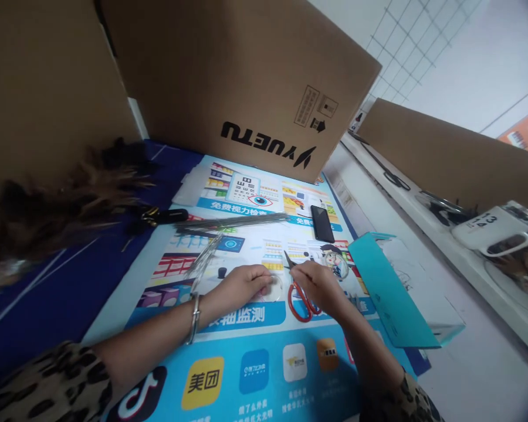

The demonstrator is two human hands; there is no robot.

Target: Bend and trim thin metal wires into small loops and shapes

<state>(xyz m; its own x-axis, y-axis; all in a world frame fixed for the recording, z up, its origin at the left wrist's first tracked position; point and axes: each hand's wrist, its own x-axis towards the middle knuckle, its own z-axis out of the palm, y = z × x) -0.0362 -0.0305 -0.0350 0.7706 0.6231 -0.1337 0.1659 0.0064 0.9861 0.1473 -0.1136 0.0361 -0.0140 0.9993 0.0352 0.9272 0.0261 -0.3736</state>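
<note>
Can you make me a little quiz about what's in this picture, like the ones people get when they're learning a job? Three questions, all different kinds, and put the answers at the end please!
1. Pick one. What is the right hand holding?
a) the white mug
b) the red-handled scissors
c) the teal box

2. True or false? The black phone lies farther from the person's body than the right hand does.

3. Fill in the blank. The silver bracelet is on the person's ____ wrist.

Key: 1. b; 2. true; 3. left
</note>
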